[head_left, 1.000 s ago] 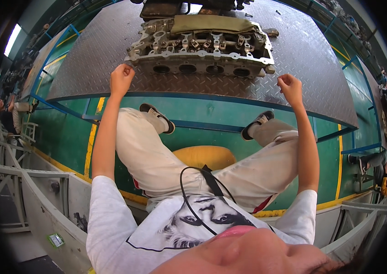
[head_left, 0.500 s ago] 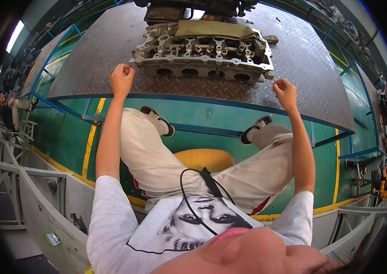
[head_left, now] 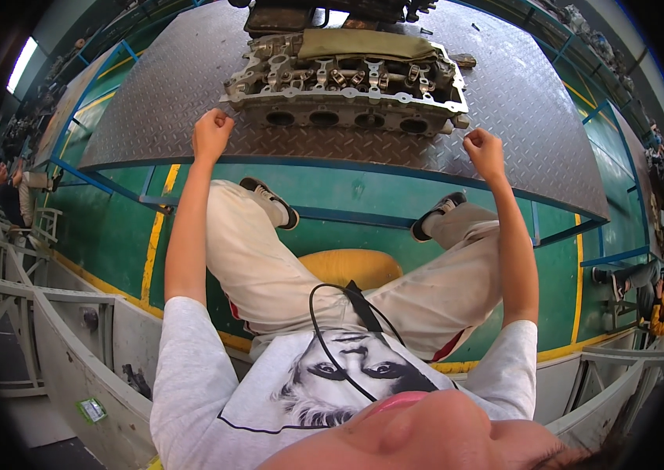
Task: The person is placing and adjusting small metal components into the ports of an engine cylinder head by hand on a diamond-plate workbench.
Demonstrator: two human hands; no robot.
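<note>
A metal cylinder head (head_left: 347,100) lies on the table with its row of round ports facing me and its rocker parts showing on top. Folded over its far edge is an olive-green cloth (head_left: 367,45). My left hand (head_left: 212,135) is closed, thumb against curled fingers, just off the near left corner of the cylinder head. Beyond the opposite end, near the right corner, my right hand (head_left: 485,153) is closed in the same loose way. Nothing shows in either hand, and both appear apart from the metal.
The patterned steel table (head_left: 159,102) has a blue frame (head_left: 347,218). Behind the cylinder head stands a dark engine part (head_left: 277,19); small bolts lie at the far right. A yellow seat (head_left: 351,270) is under me. Other people sit at far left (head_left: 14,188) and far right (head_left: 622,282).
The view has shifted slightly, so the cylinder head sits a little higher. My right hand has drifted slightly left and away from me. Both hands stay closed.
</note>
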